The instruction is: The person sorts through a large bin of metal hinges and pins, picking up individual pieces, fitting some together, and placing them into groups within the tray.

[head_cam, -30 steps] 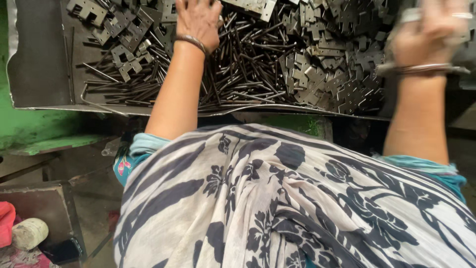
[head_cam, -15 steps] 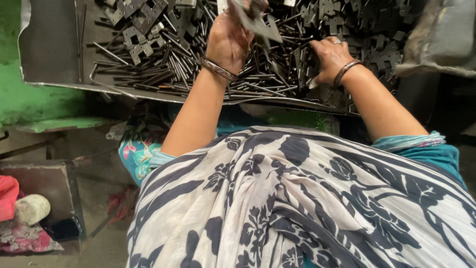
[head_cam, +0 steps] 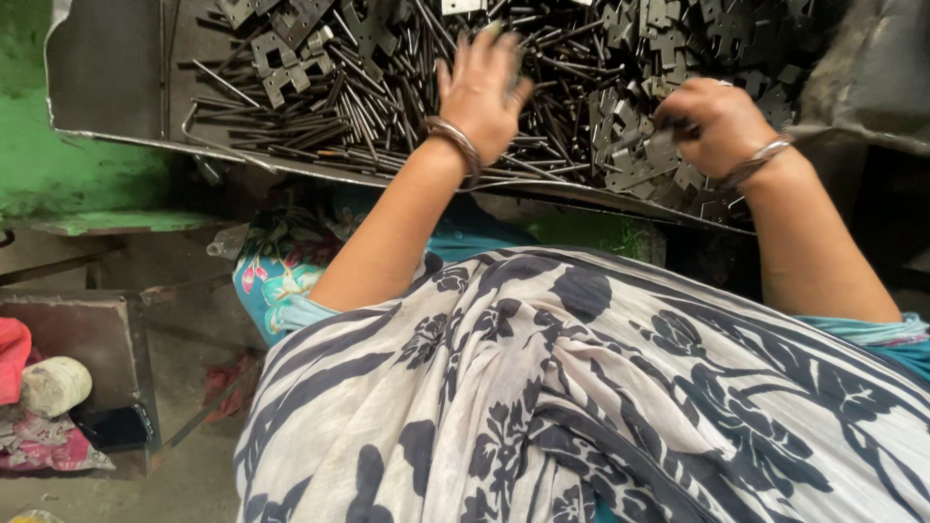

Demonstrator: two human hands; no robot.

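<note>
A grey metal tray [head_cam: 107,87] holds a heap of thin dark metal rods [head_cam: 320,107] and several flat notched metal plates [head_cam: 291,44]. My left hand [head_cam: 480,92], with a bangle on the wrist, hovers over the rods with fingers spread and nothing visibly in it; its fingertips are blurred. My right hand [head_cam: 712,121], also with a bangle, is at the tray's right side, fingers curled down into a pile of flat plates [head_cam: 644,165] and closed on some of them.
A black-and-white flowered cloth [head_cam: 581,407] covers my lap below the tray. At the left are a green wall and ledge [head_cam: 87,194], a dark metal box [head_cam: 92,339], red cloth [head_cam: 12,358] and a pale roll [head_cam: 53,385] on the floor.
My left hand has let go of the flat plate it held up and now spreads over the rods. My right hand has closed into the plate pile at the right.
</note>
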